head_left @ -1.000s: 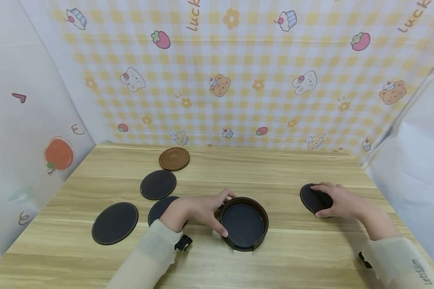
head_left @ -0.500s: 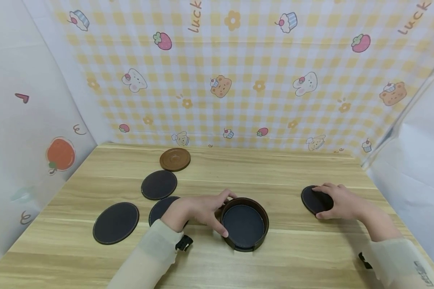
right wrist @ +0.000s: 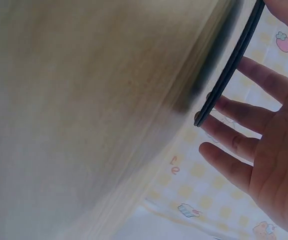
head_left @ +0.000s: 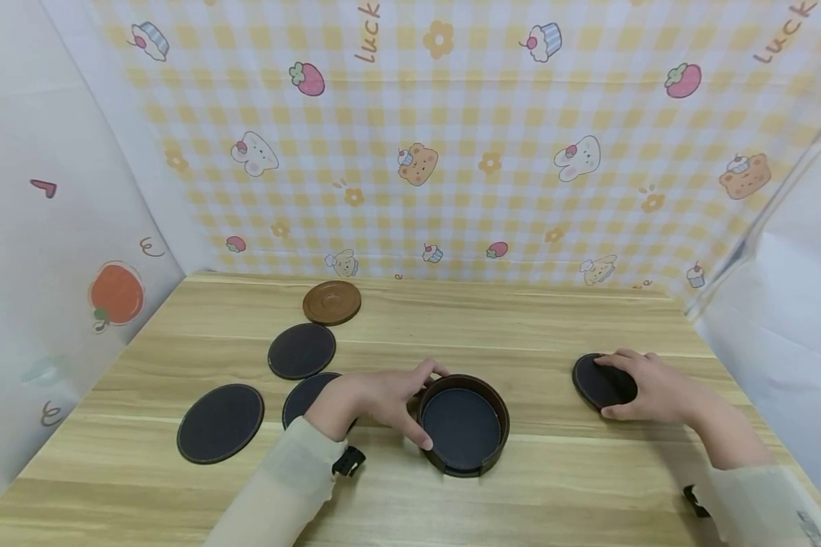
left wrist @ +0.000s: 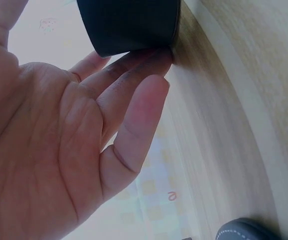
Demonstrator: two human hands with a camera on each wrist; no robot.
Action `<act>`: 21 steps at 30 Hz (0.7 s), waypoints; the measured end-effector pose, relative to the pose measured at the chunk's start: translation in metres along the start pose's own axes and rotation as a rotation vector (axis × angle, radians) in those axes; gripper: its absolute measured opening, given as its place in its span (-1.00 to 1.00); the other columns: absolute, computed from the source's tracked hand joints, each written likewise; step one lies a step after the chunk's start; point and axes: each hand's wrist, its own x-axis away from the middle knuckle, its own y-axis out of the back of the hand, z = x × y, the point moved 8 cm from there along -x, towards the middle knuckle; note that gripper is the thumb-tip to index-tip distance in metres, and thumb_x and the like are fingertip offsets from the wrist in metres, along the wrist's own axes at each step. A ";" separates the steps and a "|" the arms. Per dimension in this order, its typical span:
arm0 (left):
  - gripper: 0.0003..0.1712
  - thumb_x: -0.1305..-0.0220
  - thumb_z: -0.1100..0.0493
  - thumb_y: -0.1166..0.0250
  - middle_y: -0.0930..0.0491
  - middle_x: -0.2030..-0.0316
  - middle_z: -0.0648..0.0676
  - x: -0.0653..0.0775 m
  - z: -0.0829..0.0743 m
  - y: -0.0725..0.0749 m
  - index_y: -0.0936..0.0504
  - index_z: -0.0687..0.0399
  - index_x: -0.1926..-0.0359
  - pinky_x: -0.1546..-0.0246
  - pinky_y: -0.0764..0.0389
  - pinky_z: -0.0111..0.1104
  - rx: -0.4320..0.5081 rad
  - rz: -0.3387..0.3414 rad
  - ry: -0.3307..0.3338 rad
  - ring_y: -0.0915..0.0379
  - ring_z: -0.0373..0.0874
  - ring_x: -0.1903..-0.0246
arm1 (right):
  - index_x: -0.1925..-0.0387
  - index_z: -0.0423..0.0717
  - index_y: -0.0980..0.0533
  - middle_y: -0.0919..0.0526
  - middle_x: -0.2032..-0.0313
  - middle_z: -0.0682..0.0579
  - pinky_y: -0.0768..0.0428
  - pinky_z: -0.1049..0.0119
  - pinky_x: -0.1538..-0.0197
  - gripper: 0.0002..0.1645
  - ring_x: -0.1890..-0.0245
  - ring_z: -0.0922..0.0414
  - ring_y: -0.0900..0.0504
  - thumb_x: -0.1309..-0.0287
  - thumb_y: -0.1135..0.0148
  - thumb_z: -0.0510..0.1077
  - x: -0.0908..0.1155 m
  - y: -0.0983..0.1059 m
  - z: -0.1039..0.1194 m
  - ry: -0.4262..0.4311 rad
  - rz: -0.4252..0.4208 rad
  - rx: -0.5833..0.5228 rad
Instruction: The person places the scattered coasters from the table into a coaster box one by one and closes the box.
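My left hand (head_left: pixel 390 399) grips the left side of a round, dark leather coaster holder (head_left: pixel 501 442), thumb in front and fingers behind. A dark stitched disc (head_left: pixel 461 427) lies inside the holder, which has a notch in its front wall. In the left wrist view, the fingers reach along the outer wall of the holder (left wrist: pixel 131 25). At the right, my right hand (head_left: pixel 657 391) holds dark round coasters (head_left: pixel 600 384) by the edge between thumb and fingers. The right wrist view shows two thin layers of coasters (right wrist: pixel 228 70) edge-on, just above the table, with a shadow below.
Left of the holder lie several dark coasters: one at front left (head_left: pixel 220 423), one farther back (head_left: pixel 302 351), and one partly hidden by my left wrist (head_left: pixel 304 395). A brown wooden disc (head_left: pixel 331 302) lies behind them. A patterned cloth (head_left: pixel 492 137) hangs along the table's back.
My right hand and the coasters in it have shifted slightly right and nearer to me. The left hand stays on the holder.
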 end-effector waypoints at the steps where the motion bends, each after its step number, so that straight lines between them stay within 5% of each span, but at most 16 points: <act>1: 0.06 -0.03 -0.01 -0.57 -0.32 -0.37 0.06 0.000 0.000 0.000 -0.06 -0.30 -0.41 -0.30 -0.36 -0.17 -0.002 -0.001 0.000 -0.28 -0.03 -0.37 | -0.27 -0.16 -0.46 -0.37 -0.26 -0.50 -0.48 -0.39 0.07 0.02 -0.10 -0.69 -0.32 0.17 -0.54 0.29 0.000 0.001 0.001 0.000 -0.003 0.004; 21: 0.06 -0.01 -0.05 -0.57 -0.31 -0.39 0.07 -0.001 0.003 0.001 -0.06 -0.36 -0.39 -0.31 -0.36 -0.14 -0.019 -0.011 0.020 -0.27 -0.02 -0.39 | -0.26 -0.06 -0.48 -0.47 -0.23 -0.32 -0.48 -0.31 0.00 -0.02 -0.15 -0.45 -0.41 0.18 -0.54 0.30 0.010 0.007 0.030 0.064 -0.107 -0.003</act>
